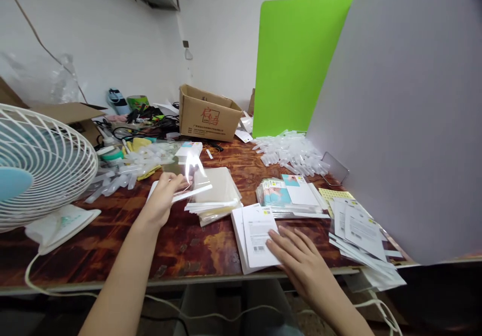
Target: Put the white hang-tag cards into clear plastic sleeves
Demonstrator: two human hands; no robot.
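My left hand (162, 200) pinches a clear plastic sleeve (198, 188), just left of the white barcoded card (259, 235) under the spread fingers (288, 240) of my right hand (307, 263).

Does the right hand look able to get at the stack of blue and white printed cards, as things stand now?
Probably yes. The right hand lies on the white printed cards, and the stack of blue and white printed cards sits just beyond them. Nothing seems to stand between.
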